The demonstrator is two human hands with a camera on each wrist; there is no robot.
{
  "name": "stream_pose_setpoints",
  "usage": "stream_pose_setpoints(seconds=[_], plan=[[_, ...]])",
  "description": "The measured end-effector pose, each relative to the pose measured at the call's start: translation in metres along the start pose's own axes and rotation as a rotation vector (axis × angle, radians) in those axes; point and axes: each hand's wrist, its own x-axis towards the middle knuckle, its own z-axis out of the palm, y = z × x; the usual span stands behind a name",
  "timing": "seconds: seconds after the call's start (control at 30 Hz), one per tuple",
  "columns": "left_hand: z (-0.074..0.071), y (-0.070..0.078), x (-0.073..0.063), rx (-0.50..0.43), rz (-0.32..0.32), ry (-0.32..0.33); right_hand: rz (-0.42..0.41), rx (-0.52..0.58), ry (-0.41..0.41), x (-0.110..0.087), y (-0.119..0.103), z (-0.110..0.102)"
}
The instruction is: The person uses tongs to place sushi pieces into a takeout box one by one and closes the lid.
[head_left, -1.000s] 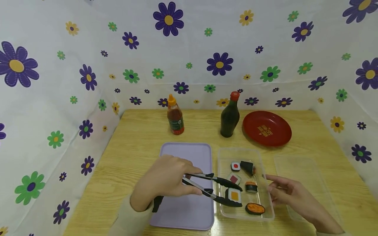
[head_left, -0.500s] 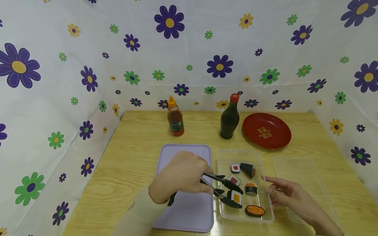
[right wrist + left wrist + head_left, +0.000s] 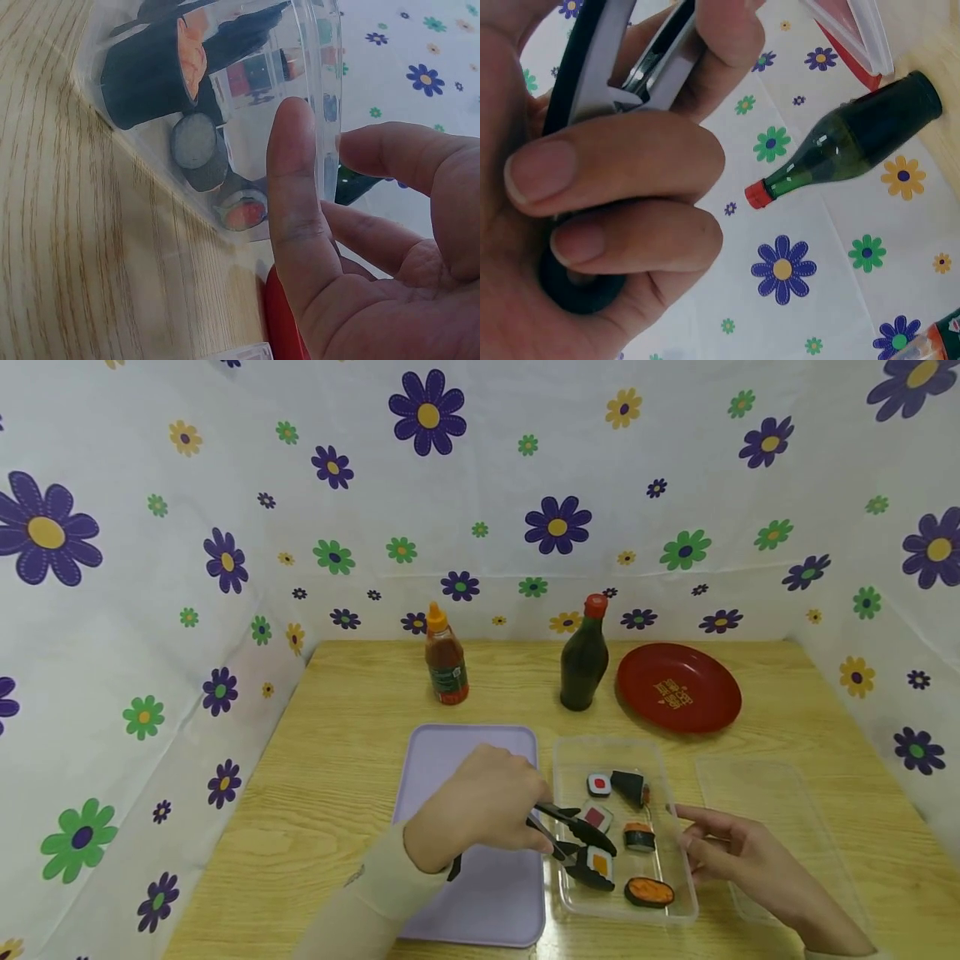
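Observation:
My left hand (image 3: 487,797) grips a pair of black-tipped metal tongs (image 3: 592,67), its fingers curled round the handles in the left wrist view. The tips of the tongs stand on either side of a sushi roll (image 3: 600,862) with an orange centre, inside a clear plastic box (image 3: 622,912). Also in that box lie an orange-topped oval sushi (image 3: 649,892), a banded orange sushi (image 3: 639,836), a dark cone-shaped hand roll (image 3: 628,787) and two red-centred rolls. My right hand (image 3: 738,852) touches the box's right side, fingers fairly straight against wall and rim.
A lilac tray (image 3: 480,893) lies left of the box, partly under my left arm. A clear lid (image 3: 757,785) rests at right, partly beneath my right hand. Behind stand a sauce bottle (image 3: 446,664) with an orange cap, a dark green bottle (image 3: 584,660) and a red plate (image 3: 705,685).
My left hand has moved right with the tongs, closer to the box, and the tongs stand steeper round the orange-centred roll. The right hand has stayed at the box's side.

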Motion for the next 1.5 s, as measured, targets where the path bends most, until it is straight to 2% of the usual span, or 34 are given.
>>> stream_pose_setpoints(seconds=[0.2,0.37,0.67,0.9,1.07,1.23,1.37,1.5], plan=[[-0.003,0.006,0.002,0.043,-0.009,-0.019,0.011,0.011,-0.001,0.0,0.001,0.001],[-0.002,0.002,-0.002,0.001,-0.006,0.006,0.022,0.005,0.004,-0.001,0.001,0.001],[0.002,-0.015,-0.013,-0.14,0.082,0.211,0.047,-0.019,0.022,-0.003,0.002,0.0],[0.012,-0.024,-0.025,-0.229,0.065,0.317,0.038,-0.011,0.023,-0.004,0.004,-0.002],[0.023,-0.039,-0.041,-0.291,0.035,0.392,0.039,-0.02,0.033,-0.003,0.004,-0.001],[0.041,-0.059,-0.067,-0.31,-0.065,0.468,0.069,-0.062,0.057,-0.001,0.0,0.002],[0.053,-0.072,-0.09,-0.366,-0.214,0.511,0.087,-0.089,0.075,0.002,-0.003,0.004],[0.068,-0.085,-0.114,-0.46,-0.379,0.518,0.092,-0.091,0.081,0.002,-0.004,0.005]])
